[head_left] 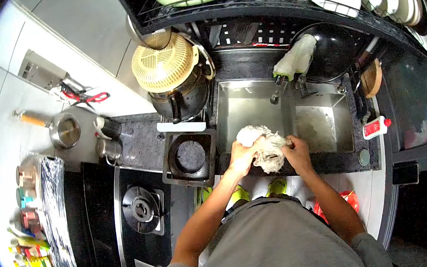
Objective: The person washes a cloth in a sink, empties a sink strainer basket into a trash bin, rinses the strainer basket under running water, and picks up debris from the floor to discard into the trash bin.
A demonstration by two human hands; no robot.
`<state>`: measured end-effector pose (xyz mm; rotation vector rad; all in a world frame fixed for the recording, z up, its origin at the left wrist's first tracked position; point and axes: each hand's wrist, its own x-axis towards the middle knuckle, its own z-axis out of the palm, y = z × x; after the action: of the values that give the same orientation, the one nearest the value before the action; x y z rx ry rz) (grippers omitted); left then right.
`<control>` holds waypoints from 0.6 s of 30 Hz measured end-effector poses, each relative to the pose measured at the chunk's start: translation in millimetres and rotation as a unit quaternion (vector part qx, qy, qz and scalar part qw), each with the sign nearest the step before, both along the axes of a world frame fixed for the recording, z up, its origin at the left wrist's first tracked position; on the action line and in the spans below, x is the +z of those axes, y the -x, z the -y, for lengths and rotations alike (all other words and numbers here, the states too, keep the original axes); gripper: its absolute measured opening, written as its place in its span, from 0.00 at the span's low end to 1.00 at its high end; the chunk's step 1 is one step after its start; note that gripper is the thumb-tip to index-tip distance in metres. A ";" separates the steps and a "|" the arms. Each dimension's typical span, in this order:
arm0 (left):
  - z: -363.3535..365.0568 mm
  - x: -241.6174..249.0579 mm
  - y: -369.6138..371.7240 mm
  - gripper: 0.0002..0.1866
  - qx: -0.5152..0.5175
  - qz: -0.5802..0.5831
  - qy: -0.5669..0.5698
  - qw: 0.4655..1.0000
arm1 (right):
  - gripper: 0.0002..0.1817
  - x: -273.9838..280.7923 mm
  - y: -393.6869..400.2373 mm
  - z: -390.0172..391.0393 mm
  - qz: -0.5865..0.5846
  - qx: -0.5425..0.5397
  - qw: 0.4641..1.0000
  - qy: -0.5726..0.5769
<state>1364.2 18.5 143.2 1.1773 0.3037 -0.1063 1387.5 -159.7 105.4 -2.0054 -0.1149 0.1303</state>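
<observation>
Black, stone-mottled desk [140, 138] holds a steel double sink [248, 107], with a loaded dish rack [260, 2] above and a gas burner [142, 210] off to the left. From where I stand, the bunched off-white cloth [269, 152] is between the hands, over the sink's front edge. The left hand [241, 157] grips one side; the right hand [297, 153] pinches the other. Both bare forearms [205, 209] reach forward, angled inward.
</observation>
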 end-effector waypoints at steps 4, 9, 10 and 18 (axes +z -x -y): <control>-2.9 -12.7 3.1 0.13 0.077 -0.118 0.132 0.981 | 0.13 21.5 -1.9 -4.0 0.029 -0.007 1.000 -0.003; -3.3 -27.7 15.6 0.14 0.099 -0.092 0.144 0.980 | 0.12 17.9 -2.0 -10.2 -0.069 -0.031 0.990 -0.117; -3.4 -28.6 14.3 0.17 0.098 -0.093 0.149 0.980 | 0.12 5.1 -7.0 -13.3 -0.056 0.029 0.983 -0.170; -15.1 -45.8 22.5 0.15 0.072 -0.046 0.287 0.954 | 0.15 32.7 -15.3 -27.4 -0.310 0.038 0.801 -0.511</control>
<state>1341.7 33.6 97.4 0.5711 0.4067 -0.1111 1402.8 -132.4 138.0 -0.7983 0.1408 0.6268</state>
